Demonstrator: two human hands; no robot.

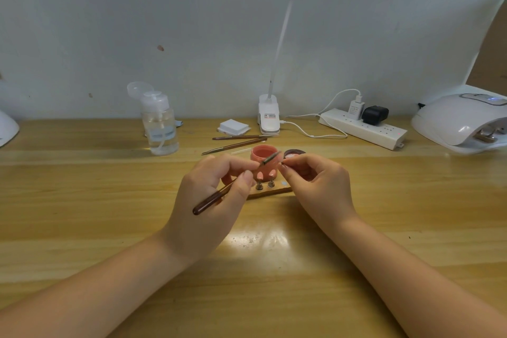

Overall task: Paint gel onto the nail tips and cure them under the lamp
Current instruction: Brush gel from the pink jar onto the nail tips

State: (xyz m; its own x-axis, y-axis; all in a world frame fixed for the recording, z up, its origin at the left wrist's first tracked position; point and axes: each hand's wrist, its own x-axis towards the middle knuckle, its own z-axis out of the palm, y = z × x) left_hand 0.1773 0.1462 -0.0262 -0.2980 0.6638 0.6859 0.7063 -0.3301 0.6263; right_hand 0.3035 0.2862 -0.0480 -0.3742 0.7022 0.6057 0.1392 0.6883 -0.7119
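We've got the brush [219, 195] pinched in our left hand [211, 195], thumb and fingers curled round the dark handle, bristle end angled up over the pink cup [264, 162]. Our right hand [315, 186] has its fingertips pinched together just beside the brush tip; what it's holding is too small to tell. Two nail tips [264, 173] stand on a wooden strip [271, 192] between our hands, an open gel pot [295, 153] behind. The curing lamp [463, 121] sits far right on the table [82, 200].
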